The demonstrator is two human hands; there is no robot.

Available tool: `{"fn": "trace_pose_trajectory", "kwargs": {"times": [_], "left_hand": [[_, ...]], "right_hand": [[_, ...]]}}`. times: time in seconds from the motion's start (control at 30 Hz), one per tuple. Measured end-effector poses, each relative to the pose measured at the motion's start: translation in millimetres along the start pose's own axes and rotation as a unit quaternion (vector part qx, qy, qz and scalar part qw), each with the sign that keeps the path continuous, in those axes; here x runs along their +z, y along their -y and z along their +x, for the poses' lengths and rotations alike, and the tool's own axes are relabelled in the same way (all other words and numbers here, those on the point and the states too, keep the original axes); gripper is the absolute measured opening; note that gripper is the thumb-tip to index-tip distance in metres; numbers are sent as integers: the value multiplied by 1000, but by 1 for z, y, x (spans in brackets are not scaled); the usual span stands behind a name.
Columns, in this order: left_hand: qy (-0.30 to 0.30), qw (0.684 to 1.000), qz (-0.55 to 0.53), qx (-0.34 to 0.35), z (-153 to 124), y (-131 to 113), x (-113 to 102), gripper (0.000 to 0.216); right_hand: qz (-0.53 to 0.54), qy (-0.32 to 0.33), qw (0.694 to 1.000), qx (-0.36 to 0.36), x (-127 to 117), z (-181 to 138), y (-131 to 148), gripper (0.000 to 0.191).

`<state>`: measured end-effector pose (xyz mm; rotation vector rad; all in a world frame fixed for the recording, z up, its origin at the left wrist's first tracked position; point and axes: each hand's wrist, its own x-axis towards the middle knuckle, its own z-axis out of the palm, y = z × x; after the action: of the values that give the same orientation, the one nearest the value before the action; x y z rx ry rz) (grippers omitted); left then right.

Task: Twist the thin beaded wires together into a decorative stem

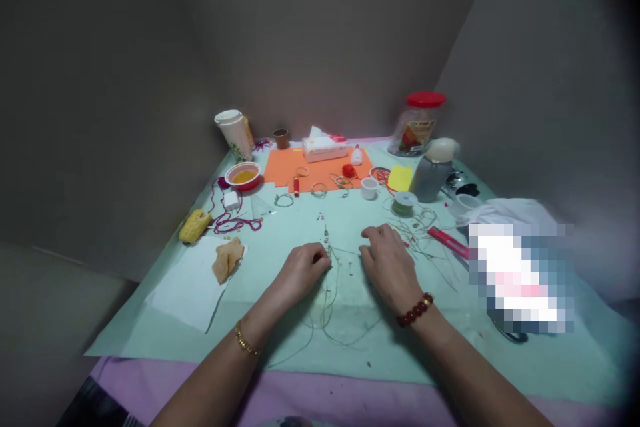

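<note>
My left hand [300, 271] rests on the pale green table cover [280, 320], fingers curled in a pinch on a thin green wire [327, 307] that loops toward me. My right hand [387, 260] lies palm down just to the right, fingers bent and pressing on the same tangle of wire. A gold bracelet is on my left wrist, a red bead bracelet on my right. What sits under the right fingers is hidden.
An orange sheet [280, 170] at the back holds wire rings and a red spool [349, 171]. Around it stand a cup [234, 133], tissue box [324, 147], red-lidded jar [419, 123], grey bottle [433, 170], green wire spool [404, 201], red bowl [243, 177], and a red cutter [447, 242].
</note>
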<state>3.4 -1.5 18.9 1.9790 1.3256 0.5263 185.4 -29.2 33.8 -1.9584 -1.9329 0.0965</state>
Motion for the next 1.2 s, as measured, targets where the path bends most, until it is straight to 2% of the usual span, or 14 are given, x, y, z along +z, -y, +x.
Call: {"fn": "trace_pose_trajectory", "kwargs": {"times": [0.07,0.17,0.2,0.27,0.33,0.4,0.5,0.67,0.77,0.87,0.93,1.03,1.1,1.2], "left_hand": [[3,1000,-27,-14,-1,3,0,19],[0,999,-35,-18,-4,6,2,22],[-3,999,-39,-16,-5,7,2,23],[-6,998,-56,-17,-8,8,3,23],[-7,996,-83,-25,-11,8,2,22],[-9,993,-110,-32,-12,8,0,21],[-7,990,-138,-24,-13,9,-5,23],[-8,978,-202,-46,-10,14,-11,24],[36,957,-275,-91,-10,13,-11,26],[80,921,-357,-132,-14,8,-7,26],[77,897,-404,-161,-17,3,-4,23],[73,854,-479,-188,-21,-3,1,18],[89,815,-535,-203,-22,-5,2,13],[123,764,-591,-229,-22,-7,1,10]], "right_hand": [[50,13,999,2,1,-5,9,13],[180,88,978,53,7,-5,24,10],[241,117,959,93,9,-3,29,9],[352,180,902,172,13,3,35,13],[422,243,847,214,17,9,39,20],[452,288,816,217,20,13,41,22],[494,320,776,228,23,14,43,17],[520,339,744,248,15,3,38,19],[526,345,739,241,0,-16,36,18],[514,345,752,226,-15,-41,40,11],[492,334,777,205,-21,-57,45,7],[436,305,831,160,-22,-77,56,13],[396,295,861,121,-19,-87,62,15],[343,304,888,37,-17,-95,62,19]]}}
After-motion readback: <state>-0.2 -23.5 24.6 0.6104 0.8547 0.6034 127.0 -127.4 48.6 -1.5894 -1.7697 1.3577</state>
